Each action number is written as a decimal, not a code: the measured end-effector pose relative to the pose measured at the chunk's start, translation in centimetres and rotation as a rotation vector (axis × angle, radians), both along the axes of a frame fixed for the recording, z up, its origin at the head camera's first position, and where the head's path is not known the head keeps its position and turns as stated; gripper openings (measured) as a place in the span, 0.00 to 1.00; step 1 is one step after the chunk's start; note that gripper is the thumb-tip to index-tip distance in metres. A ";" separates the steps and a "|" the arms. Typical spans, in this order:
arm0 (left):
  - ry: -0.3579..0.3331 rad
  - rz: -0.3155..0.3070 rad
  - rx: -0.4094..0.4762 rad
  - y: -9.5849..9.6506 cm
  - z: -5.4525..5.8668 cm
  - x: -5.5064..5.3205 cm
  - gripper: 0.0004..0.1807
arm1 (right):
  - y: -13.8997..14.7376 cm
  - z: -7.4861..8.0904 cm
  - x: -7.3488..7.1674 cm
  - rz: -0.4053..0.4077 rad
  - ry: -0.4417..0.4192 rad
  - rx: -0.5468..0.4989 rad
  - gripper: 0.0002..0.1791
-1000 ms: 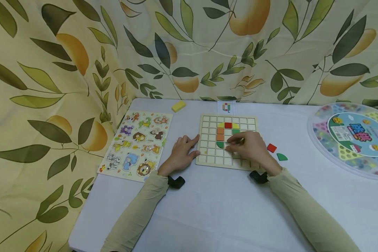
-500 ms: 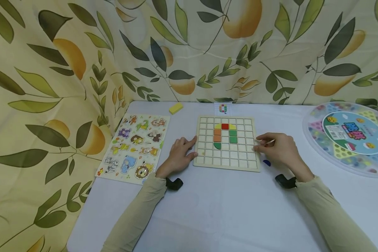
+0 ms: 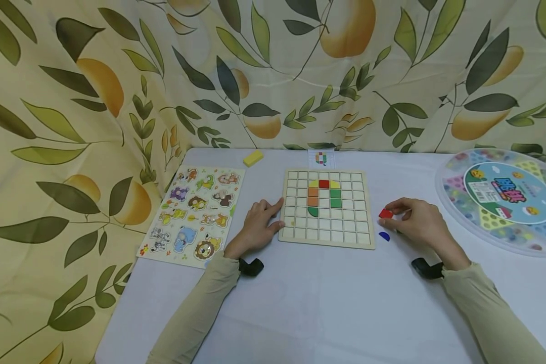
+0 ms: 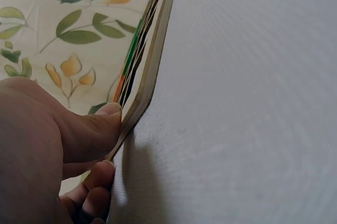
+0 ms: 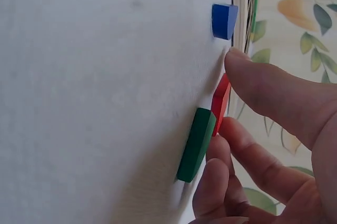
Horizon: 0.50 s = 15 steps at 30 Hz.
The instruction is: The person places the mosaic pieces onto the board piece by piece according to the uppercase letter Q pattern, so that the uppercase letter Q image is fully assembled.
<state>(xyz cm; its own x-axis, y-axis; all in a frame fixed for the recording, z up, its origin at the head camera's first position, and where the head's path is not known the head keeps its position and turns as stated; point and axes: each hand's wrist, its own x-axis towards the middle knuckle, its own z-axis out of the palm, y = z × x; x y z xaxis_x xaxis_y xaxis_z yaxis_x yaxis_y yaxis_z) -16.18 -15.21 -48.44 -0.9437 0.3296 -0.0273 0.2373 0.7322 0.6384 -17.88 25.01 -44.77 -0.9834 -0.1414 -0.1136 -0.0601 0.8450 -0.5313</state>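
My left hand (image 3: 256, 227) rests at the left edge of a wooden grid board (image 3: 300, 231), index finger and thumb touching that edge. Coloured tiles sit in the board's cells: red (image 3: 324, 184), orange (image 3: 313, 196), green (image 3: 335, 198) and yellow ones in an arch. To the right of the board, my right hand (image 3: 420, 222) pinches a red square tile (image 3: 385, 214) between thumb and fingers. A blue half-round tile (image 3: 384, 236) lies just below it on the table. In the right wrist view a green tile (image 5: 197, 145) stands against the red one; the head view hides it.
An animal puzzle sheet (image 3: 192, 212) lies at the left, a yellow block (image 3: 253, 158) behind it. A small pattern card (image 3: 321, 158) sits behind the board. At the far right is a round clear box (image 3: 450, 227). A printed curtain (image 3: 236, 101) borders the white table (image 3: 300, 303).
My right hand has left the board and moved right to the loose tiles, where it now pinches the red one. Two green squares now show on the board's right column. The left hand stays put.
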 end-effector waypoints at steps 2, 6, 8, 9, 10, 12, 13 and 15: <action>0.004 -0.001 0.004 0.0 0.0 0.0 0.36 | -0.1 -0.1 0.1 0.000 0.002 -0.005 0.26; 0.010 -0.005 0.010 0.0 -0.1 0.0 0.36 | -0.3 -0.3 0.1 0.006 -0.001 -0.013 0.24; 0.012 -0.005 0.011 0.0 -0.1 0.0 0.36 | -0.4 -0.3 0.1 0.013 -0.002 -0.014 0.23; 0.011 -0.006 0.012 0.0 -0.1 0.0 0.36 | -0.4 -0.4 0.1 0.016 -0.001 -0.012 0.22; 0.011 -0.006 0.012 0.0 -0.1 0.0 0.36 | -0.4 -0.4 0.0 0.022 0.002 -0.011 0.21; 0.012 -0.006 0.012 0.0 -0.1 0.0 0.36 | -0.5 -0.3 -0.1 0.038 0.006 -0.006 0.20; 0.010 -0.007 0.012 0.0 -0.1 0.0 0.36 | -0.5 -0.3 -0.1 0.046 0.010 -0.004 0.20; 0.006 -0.007 0.012 0.0 0.0 0.1 0.36 | -0.6 -0.2 -0.2 0.066 0.012 -0.001 0.19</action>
<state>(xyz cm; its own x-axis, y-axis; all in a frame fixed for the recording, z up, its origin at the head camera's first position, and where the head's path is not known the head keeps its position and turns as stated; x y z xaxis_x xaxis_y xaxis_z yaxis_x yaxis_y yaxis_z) -16.12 -15.20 -48.47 -0.9414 0.3368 -0.0179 0.2463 0.7227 0.6458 -18.04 24.41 -44.95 -0.9731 -0.2065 -0.1019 -0.1223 0.8384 -0.5312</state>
